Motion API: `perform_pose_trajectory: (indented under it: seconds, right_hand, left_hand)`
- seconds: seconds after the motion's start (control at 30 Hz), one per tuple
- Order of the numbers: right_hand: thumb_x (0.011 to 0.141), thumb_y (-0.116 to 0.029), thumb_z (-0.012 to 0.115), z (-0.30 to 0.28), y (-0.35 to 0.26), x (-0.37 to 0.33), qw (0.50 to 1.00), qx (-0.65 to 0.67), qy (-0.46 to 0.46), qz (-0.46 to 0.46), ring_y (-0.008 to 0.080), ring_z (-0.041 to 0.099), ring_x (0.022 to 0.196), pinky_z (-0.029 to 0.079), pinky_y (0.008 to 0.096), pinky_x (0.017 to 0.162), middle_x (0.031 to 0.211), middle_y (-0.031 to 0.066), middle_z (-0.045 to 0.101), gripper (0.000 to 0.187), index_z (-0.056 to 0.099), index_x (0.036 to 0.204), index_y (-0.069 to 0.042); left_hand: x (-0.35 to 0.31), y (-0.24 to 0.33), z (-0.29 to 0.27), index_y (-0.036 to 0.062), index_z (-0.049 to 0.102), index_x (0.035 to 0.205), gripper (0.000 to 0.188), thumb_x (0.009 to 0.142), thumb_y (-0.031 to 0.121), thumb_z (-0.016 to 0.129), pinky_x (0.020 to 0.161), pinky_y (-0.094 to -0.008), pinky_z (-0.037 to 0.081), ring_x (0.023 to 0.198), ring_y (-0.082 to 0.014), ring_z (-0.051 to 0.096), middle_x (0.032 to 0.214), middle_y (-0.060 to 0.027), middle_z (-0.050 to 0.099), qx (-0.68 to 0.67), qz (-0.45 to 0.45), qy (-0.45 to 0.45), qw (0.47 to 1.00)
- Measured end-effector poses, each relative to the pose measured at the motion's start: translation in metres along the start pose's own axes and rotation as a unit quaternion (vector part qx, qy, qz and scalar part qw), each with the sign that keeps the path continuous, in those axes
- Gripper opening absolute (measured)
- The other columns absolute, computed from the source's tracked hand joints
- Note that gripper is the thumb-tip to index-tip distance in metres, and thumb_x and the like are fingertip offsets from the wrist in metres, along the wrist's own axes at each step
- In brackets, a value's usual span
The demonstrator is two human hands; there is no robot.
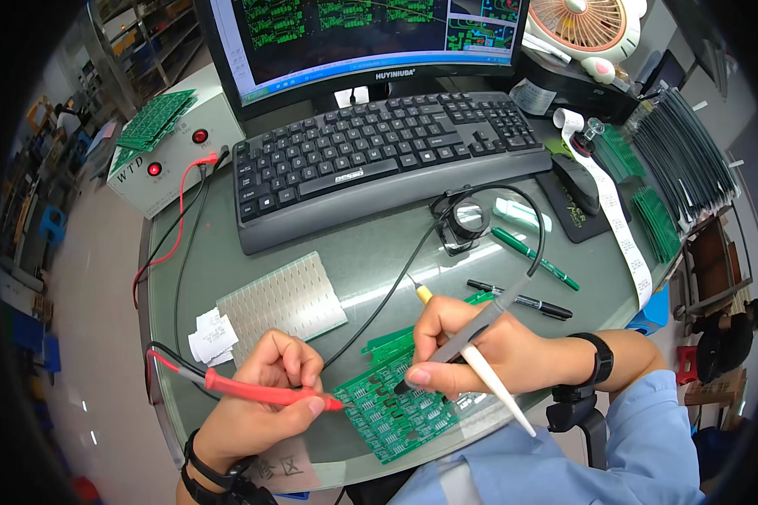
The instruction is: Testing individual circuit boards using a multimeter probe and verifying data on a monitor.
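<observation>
My left hand [265, 412] pinches a red test probe [253, 390], its tip at the left edge of a green circuit board [387, 438]. In my right hand [509, 349] are a dark grey test probe [473, 330], with its black tip over the middle of the board, and a thin pick with a white tapered handle [499, 389]. The pick's yellow collar and needle point up, away from the board. The board lies near the table's front edge, with more green board showing behind it. Whether either probe tip touches a pad is too small to tell.
Behind my hands stand a black keyboard [379, 172] and monitor [387, 71]. A pale perforated panel [282, 295], green marker [535, 257], black marker [522, 300] and round magnifier [467, 219] lie nearby. A white power box [177, 151] stands left; mouse [574, 181] and paper strip [615, 223] are right.
</observation>
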State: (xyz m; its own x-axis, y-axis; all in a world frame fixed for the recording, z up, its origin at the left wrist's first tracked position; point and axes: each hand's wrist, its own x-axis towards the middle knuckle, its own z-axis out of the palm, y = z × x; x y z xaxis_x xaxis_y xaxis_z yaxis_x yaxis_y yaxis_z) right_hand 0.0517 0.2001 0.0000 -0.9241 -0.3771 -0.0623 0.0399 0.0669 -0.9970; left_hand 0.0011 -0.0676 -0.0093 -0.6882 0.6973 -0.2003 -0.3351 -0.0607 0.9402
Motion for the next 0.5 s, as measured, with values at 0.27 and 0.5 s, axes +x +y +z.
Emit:
perform_pose_trajectory:
  seconds: [0.27,0.5]
  right_hand:
    - [0.086,-0.015,0.073,-0.002,0.01,0.005,0.986,-0.129,-0.02,-0.102,0.0068,0.06,0.062,0.043,0.0217,0.05,0.073,0.0017,0.064,0.025,0.053,0.093,-0.003]
    - [0.084,-0.014,0.075,0.0,0.014,0.005,0.982,-0.138,-0.026,-0.126,0.0077,0.061,0.062,0.043,0.0224,0.05,0.075,0.002,0.065,0.025,0.054,0.093,-0.003]
  left_hand:
    - [0.005,-0.005,0.01,0.0094,0.034,0.097,0.038,0.08,-0.009,0.063,0.075,-0.0271,0.047,0.081,-0.0078,0.048,0.095,-0.0059,0.045,-0.003,0.044,0.027,0.999]
    - [0.006,-0.005,0.012,0.0095,0.034,0.097,0.039,0.08,-0.01,0.064,0.074,-0.0258,0.047,0.083,-0.008,0.048,0.096,-0.0062,0.045,0.011,0.038,0.015,0.999]
